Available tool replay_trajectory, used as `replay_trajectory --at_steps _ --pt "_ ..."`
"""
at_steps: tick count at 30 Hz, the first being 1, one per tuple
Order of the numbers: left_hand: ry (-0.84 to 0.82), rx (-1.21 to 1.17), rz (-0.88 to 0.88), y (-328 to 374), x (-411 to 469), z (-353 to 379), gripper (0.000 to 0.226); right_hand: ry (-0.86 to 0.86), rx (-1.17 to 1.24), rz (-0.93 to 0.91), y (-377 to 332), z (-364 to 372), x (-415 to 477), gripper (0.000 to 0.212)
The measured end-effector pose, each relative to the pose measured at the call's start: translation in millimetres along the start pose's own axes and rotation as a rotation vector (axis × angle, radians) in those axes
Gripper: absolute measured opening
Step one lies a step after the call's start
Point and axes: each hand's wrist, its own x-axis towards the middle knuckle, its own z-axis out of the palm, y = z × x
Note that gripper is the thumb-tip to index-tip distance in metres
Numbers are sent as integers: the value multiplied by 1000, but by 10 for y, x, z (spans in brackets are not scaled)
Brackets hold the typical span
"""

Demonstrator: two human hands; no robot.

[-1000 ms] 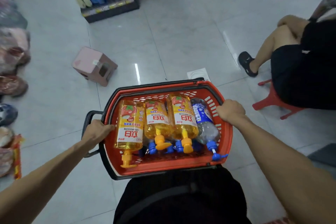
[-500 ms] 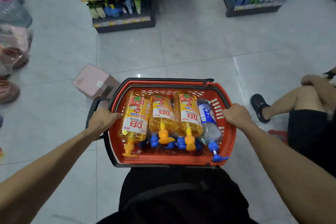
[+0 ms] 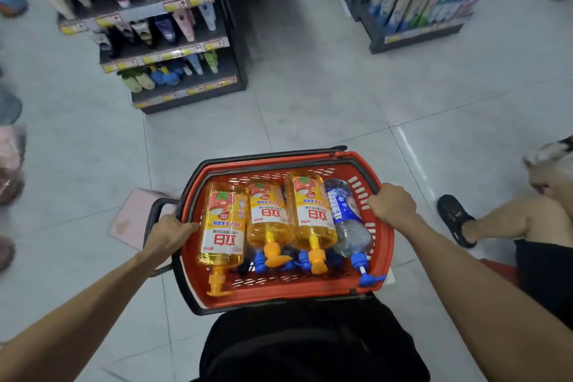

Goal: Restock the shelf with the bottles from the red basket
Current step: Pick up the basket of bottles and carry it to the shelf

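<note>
I carry the red basket [image 3: 288, 293] in front of my waist. My left hand [image 3: 167, 234] grips its left rim and my right hand [image 3: 392, 205] grips its right rim. Inside lie three yellow pump bottles [image 3: 223, 223] side by side, pumps toward me, and a clear bottle with a blue label and blue pump [image 3: 348, 220] at the right. More blue pumps show beneath them. A dark shelf unit [image 3: 173, 49] with goods stands ahead on the left.
A second shelf unit [image 3: 415, 9] stands ahead on the right, with an aisle between the two. A pink box [image 3: 130, 220] lies on the floor left of the basket. A seated person's leg and black shoe [image 3: 455, 220] are at the right. Goods line the left edge.
The view has tilted up and I have moved forward with the basket. The shelves are nearer, the pink box now sits beside the basket, and the seated person has slid to the right edge.
</note>
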Motion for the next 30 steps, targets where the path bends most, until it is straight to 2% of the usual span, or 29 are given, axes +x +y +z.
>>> replay_trajectory --at_steps 8,14,19,25,30 --pt "15 5 -72 1605 1056 -493 21 -36 -28 -9 -960 -1024 1623 38" --pt "34 -27 -45 2614 1746 -848 22 -57 -11 6 -1505 -1742 2448 35" --pt "35 -33 -26 3222 2554 -1083 27 6 -50 9 -2070 -2169 3167 33" --pt "-9 -74 16 4117 3893 -1529 27 63 -46 37 -2945 -2769 4131 43" --pt "-38 -92 23 4846 4672 -1956 19 83 -50 48 -3561 -3278 4814 45"
